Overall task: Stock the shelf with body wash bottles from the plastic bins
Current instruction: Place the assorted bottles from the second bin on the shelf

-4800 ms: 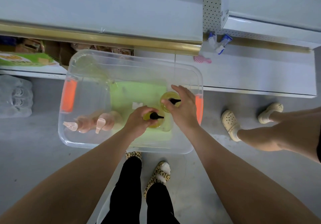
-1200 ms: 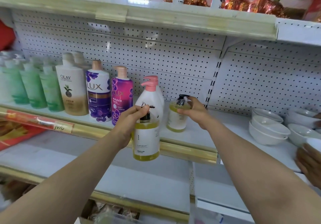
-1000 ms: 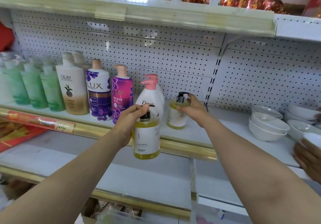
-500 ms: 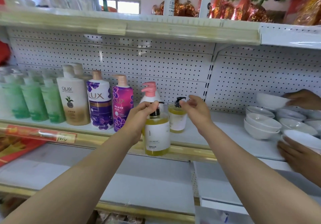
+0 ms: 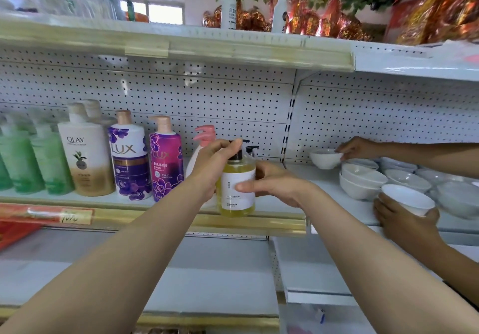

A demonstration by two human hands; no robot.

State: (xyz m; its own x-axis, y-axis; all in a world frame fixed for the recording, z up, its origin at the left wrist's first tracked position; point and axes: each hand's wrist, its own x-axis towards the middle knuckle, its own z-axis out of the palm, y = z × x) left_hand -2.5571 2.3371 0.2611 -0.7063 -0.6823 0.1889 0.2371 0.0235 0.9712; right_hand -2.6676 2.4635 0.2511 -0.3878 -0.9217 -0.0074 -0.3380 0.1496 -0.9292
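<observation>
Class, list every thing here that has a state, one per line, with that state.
yellow bottle, upright, pump on, held at the shelf edge.
left hand, grips its pump neck.
right hand, holds its body, thumb on label.
Lux bottles, upright on shelf, capped.
white bowl, held in another person's hand.
stacked bowls, nested on shelf.

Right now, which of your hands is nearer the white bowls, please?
Right. The right hand holds the yellow bottle left of the bowls; the left hand grips its pump, farther left.
</observation>
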